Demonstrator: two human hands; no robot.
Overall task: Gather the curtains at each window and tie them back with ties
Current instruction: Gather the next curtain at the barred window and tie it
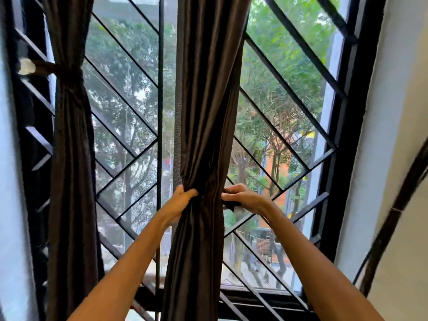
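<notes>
At the window's middle, from the head camera: dark curtain [203,112] bunched into a narrow waist. Left hand [183,200] grips its left edge, fingers curled round the folds. Right hand [243,198] pinches a dark tie [229,203] just beside the right edge. Far left, second curtain [69,135] already tied.

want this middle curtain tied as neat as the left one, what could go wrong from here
The left hand alone bunches the middle curtain; if it loosens, the folds could spread. The right hand pinches only a short bit of the dark tie, which might slip before it gets round the bundle.
</notes>
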